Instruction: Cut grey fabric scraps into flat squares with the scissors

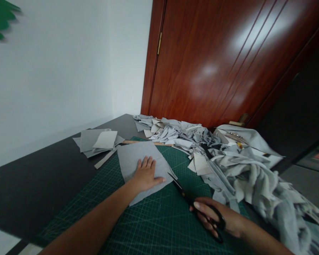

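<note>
My left hand [146,174] lies flat, fingers spread, pressing down a grey fabric piece [138,159] on the green cutting mat [154,219]. My right hand [215,216] grips black scissors [191,203] through the handles. The scissor blades point up-left and their tips meet the right edge of the grey piece, just beside my left thumb.
A heap of grey fabric scraps [228,159] covers the right and far side of the black table [29,191]. A small stack of cut grey pieces [98,141] lies at the far left. A wooden ruler [146,143] rests behind the mat. A brown door [215,60] stands beyond.
</note>
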Demonstrator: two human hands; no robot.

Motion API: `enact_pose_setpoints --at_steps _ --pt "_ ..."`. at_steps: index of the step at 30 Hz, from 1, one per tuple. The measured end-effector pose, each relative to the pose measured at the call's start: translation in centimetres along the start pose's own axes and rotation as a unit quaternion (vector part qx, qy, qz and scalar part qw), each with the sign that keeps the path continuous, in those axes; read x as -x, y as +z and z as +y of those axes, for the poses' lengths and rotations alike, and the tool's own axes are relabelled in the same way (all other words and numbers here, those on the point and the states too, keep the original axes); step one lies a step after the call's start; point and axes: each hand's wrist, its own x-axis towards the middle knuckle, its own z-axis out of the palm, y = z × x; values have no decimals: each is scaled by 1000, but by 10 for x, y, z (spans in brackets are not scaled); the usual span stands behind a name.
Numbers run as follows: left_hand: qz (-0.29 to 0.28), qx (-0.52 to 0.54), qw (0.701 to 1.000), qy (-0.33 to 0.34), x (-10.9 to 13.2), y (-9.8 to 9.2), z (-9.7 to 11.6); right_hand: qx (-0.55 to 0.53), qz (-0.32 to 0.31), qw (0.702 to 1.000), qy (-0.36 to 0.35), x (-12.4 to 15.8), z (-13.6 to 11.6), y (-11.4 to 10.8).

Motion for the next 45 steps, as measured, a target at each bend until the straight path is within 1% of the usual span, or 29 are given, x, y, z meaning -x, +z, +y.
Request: enact_pose_setpoints --at_steps 3,4,5,7,9,12,16,19,23,27,37,45 --pt "64 30 997 40 4 -6 6 7 3 1000 3 0 -1 1" --pt "75 50 994 58 6 -8 10 4 5 1000 7 0 0 1" --pt "74 72 992 75 9 -10 14 -1 7 1000 9 0 0 1" --pt "46 104 989 96 13 -12 24 -7 6 1000 11 -1 1 0" --pt "21 108 988 106 17 -11 30 -5 1 1000 12 -1 1 -2" --pt "25 90 989 116 18 -5 34 -1 -9 1000 15 -1 0 -5" --pt "37 100 985 132 13 0 29 10 -34 999 13 1 -5 -7" --pt "35 147 981 124 9 1 24 18 -46 998 26 1 -13 -6" --pt "16 228 970 85 5 1 19 23 -52 997 42 -5 -23 -5" --pt "-5 263 963 57 4 -1 19 14 -70 996 55 -15 -30 -5" --pt "-31 319 945 62 -1 3 13 -22 -103 992 73 -32 -42 -7" --pt "-37 324 942 75 -2 3 11 -32 -113 991 66 -43 -43 -9"
